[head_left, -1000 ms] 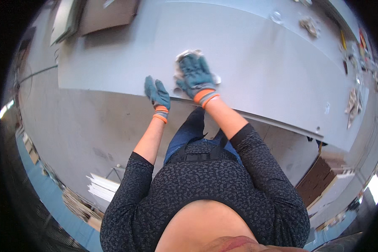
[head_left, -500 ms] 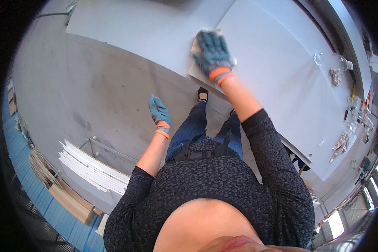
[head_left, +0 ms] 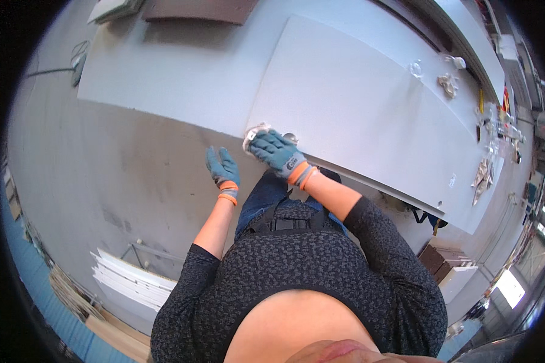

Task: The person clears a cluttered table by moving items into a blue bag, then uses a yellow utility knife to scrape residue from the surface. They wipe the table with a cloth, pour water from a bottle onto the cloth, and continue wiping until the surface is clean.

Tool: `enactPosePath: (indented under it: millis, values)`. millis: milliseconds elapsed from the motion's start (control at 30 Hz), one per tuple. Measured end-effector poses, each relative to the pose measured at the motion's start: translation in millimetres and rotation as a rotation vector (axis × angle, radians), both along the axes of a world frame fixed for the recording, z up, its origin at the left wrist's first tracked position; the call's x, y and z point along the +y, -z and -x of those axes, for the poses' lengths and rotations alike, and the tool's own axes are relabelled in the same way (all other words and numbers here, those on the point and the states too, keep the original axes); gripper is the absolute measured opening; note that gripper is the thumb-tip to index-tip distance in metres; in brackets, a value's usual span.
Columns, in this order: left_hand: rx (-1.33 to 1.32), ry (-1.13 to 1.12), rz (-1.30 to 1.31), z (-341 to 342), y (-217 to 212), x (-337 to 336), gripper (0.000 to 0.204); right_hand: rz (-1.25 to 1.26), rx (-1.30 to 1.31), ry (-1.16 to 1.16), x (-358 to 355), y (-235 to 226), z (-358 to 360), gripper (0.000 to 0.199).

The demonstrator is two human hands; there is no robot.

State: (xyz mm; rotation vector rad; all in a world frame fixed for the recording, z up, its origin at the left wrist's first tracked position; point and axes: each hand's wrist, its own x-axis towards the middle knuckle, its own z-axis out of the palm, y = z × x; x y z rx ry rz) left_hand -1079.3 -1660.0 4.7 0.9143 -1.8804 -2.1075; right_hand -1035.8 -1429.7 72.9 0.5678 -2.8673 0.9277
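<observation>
A large pale grey panel [head_left: 357,103] lies flat on a long grey workbench [head_left: 175,78]. My right hand [head_left: 275,151], in a teal glove with an orange cuff, presses a crumpled white cloth [head_left: 252,132] on the panel's near left corner. My left hand [head_left: 223,169], gloved the same way, hangs in the air over the floor just off the bench edge, fingers spread and holding nothing.
Small white scraps [head_left: 448,81] and tools lie at the far right of the bench. A brown board [head_left: 200,9] lies at the far end. White slats [head_left: 133,278] are stacked on the concrete floor to my left, a brown box [head_left: 445,260] to my right.
My right hand has drawn the cloth back from farther out on the panel to its near left corner. My left hand has risen closer to the bench edge.
</observation>
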Motion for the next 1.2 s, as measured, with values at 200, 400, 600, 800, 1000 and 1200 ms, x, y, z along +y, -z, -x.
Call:
enactPosePath:
  millis: [200, 400, 600, 800, 1000, 1200]
  values:
    - [0.528, 0.643, 1.073, 48, -68, 116, 0.046, 1.247, -0.757, 0.605, 84, -55, -51, 0.046]
    - [0.644, 0.768, 1.057, 42, -74, 262, 0.047, 0.912, -0.094, 0.923, 214, -81, -99, 0.045]
    - [0.521, 0.836, 1.341, -2, -45, 366, 0.049, -0.047, -0.028, 0.858, 283, -8, -93, 0.055]
    - [0.424, 0.801, 1.598, -7, -27, 357, 0.053, -0.083, -0.188, 0.873, 371, 17, -87, 0.067]
    - [0.265, 0.838, 1.679, -8, -50, 353, 0.058, -0.598, -0.037, 1.482, 626, 50, -266, 0.041]
    - [0.373, 0.817, 1.678, -2, -62, 358, 0.059, -0.596, -0.241, 1.548, 588, 43, -249, 0.063]
